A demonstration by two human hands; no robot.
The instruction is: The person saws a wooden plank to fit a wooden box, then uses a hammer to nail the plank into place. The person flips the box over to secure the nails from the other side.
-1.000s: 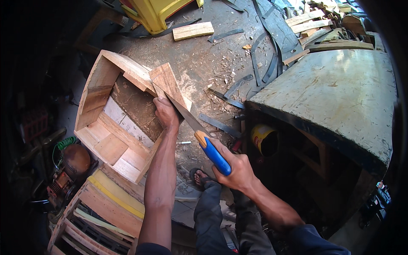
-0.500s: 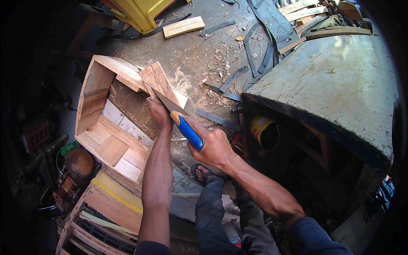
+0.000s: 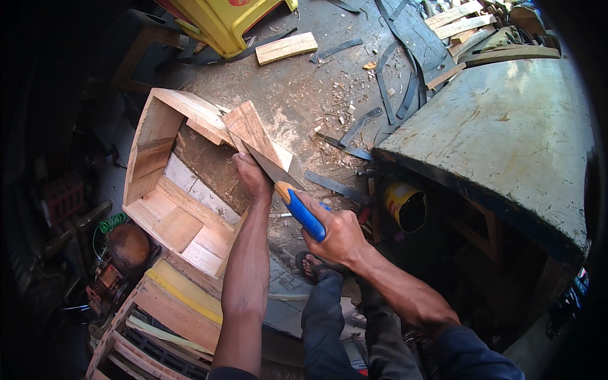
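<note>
My right hand [image 3: 337, 232] is wrapped round the blue and tan handle of a handsaw [image 3: 277, 171]. Its blade runs up and to the left along the edge of a short wooden board [image 3: 256, 132]. That board lies slantwise across the far rail of a box-like wooden frame [image 3: 149, 152]. Beside the blade, my left hand [image 3: 254, 173] grips the board from its near side, thumb up close to the cut; its other fingers are partly hidden. How deep the blade sits in the wood cannot be made out.
A worn pale-topped workbench [image 3: 494, 120] stands at right, with a yellow container [image 3: 405, 206] beneath. A yellow plastic stool [image 3: 231, 28], a loose wood block [image 3: 287, 49] and dark strips [image 3: 386, 82] lie beyond. Slatted woodwork [image 3: 171, 310] and a small machine [image 3: 117, 272] are at lower left.
The view has shifted, so everything sits slightly lower and further right. My right hand has drawn the saw back a little toward me; the left hand keeps its place on the board.
</note>
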